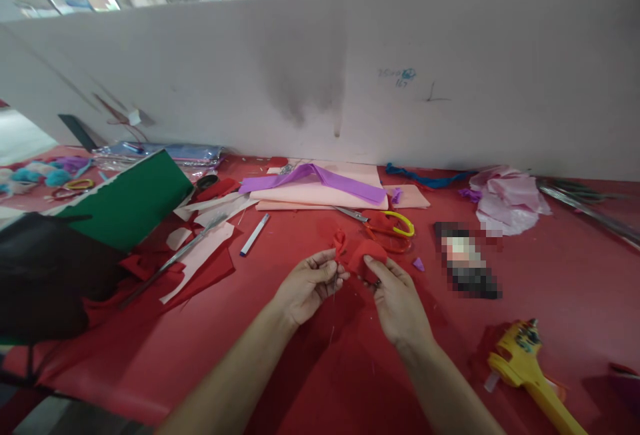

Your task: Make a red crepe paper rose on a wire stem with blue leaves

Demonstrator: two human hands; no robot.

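Partition: white (220,68); stands across the far side, beyond the scissors (393,230).
Tabletop: red (200,355); carries the scissors and the items listed below.
Green panel: tilted (133,205); well left of the scissors.
Peach sheets: folded (320,196); just beyond the scissors, extending to their left.
Purple strip: lies on the peach sheets (350,186), beyond the scissors and to their left.
Scissors: handles orange and yellow; blades point left.
Glue gun: yellow (525,365); right of the scissors and nearer the wearer.
Left hand: nearer the wearer than the scissors, to their left (306,288); grip pinched on the red twisted piece.
Right hand: directly on the wearer's side of the scissors (400,298); grip closed on the red flat piece, thumb on its upper face.
Red flat piece: between the scissors and the wearer, slightly left (360,259).
Marker: white barrel (255,234); flat on the tabletop, well left of the scissors.
Red twisted piece: left of the scissors, beside the red flat piece (340,242); contact between the two pieces cannot be determined.
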